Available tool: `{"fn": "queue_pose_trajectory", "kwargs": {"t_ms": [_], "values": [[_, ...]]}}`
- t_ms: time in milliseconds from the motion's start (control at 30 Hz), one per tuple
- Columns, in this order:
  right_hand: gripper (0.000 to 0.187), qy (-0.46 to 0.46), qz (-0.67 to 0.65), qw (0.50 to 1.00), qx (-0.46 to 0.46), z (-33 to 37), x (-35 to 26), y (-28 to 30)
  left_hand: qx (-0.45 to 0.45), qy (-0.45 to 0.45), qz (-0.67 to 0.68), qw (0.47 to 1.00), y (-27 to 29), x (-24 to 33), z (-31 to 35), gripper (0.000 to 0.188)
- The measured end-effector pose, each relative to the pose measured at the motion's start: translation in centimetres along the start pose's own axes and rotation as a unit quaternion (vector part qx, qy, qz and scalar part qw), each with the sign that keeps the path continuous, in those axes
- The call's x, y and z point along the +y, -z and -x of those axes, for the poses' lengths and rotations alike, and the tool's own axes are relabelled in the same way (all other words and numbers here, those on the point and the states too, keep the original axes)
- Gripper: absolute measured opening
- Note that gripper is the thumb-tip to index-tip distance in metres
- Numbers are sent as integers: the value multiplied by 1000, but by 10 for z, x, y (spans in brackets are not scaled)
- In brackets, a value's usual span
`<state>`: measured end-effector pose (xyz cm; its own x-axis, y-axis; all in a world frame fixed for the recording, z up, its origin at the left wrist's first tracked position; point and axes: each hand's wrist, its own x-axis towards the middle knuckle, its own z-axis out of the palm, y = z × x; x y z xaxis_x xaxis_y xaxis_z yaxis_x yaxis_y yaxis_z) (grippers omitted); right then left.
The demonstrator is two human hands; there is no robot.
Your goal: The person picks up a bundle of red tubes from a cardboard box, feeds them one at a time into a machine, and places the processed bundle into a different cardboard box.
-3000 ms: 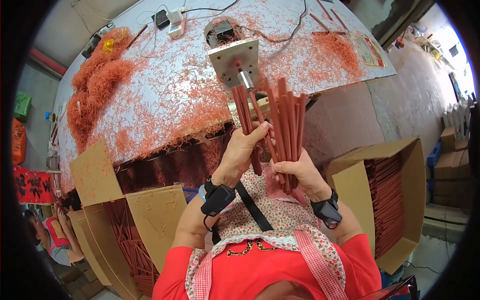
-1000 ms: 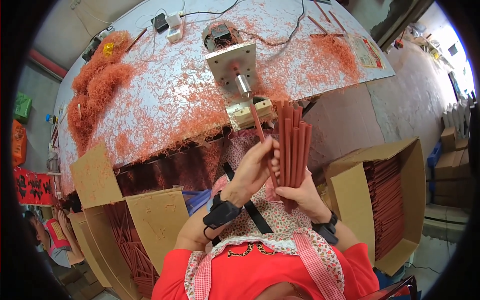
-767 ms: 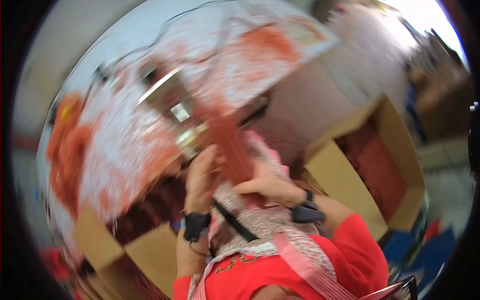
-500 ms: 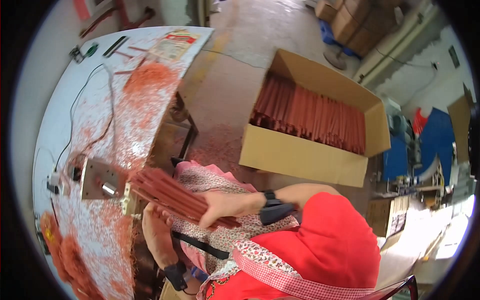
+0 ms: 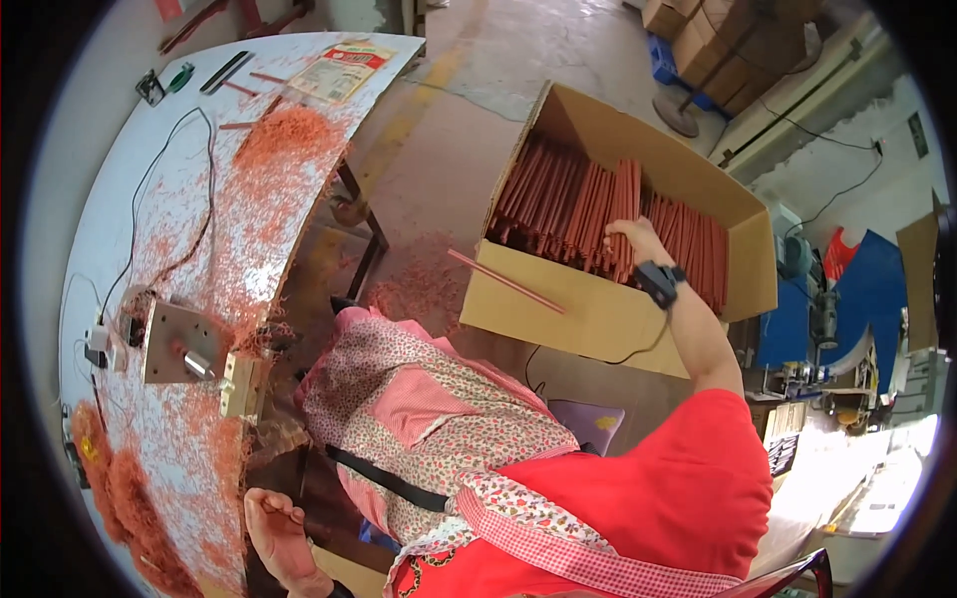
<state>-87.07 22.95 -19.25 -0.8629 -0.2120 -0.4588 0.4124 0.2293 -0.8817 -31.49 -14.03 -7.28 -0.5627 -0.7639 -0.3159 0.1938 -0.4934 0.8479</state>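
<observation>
A bundle of reddish-brown rods (image 5: 626,189) jutted above its neighbours in the open cardboard box (image 5: 568,334) at the far right, where your right hand (image 5: 638,237) gripped it low, fingers wrapped around its near part, a hold that probably held the loose lengths together as one sheaf. Packed rods (image 5: 543,189) filled the box on both sides, lined up much the same way, likely so each propped the next. A single rod (image 5: 506,283) slanted across the near flap, its left end reaching past the cardboard; whether it rested there could not be told. Your left hand (image 5: 282,538), at the near left beside the table edge, was half curled with nothing visible in it, perhaps hanging free as you leaned right. On the left, the white table (image 5: 289,57) bore a metal chuck (image 5: 198,366) projecting from an upright plate (image 5: 167,344), with a pale block (image 5: 242,384) at the edge, presumably for easy reach. Orange-red shavings (image 5: 289,138) lay heaped and scattered over the tabletop.
</observation>
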Motion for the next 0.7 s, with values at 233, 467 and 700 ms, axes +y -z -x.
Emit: {"fn": "queue_pose_trajectory", "kwargs": {"t_ms": [233,467,700], "values": [[76,128,342,903,227,-37,-4,-35,75,27,69,994,23,-16,21,19],[68,140,305,902,271,-57,3,-58,24,31,99,994,24,-7,1,19],[39,382,642,579,326,-26,-8,-62,187,-101,33,977,42,31,102,15]]}}
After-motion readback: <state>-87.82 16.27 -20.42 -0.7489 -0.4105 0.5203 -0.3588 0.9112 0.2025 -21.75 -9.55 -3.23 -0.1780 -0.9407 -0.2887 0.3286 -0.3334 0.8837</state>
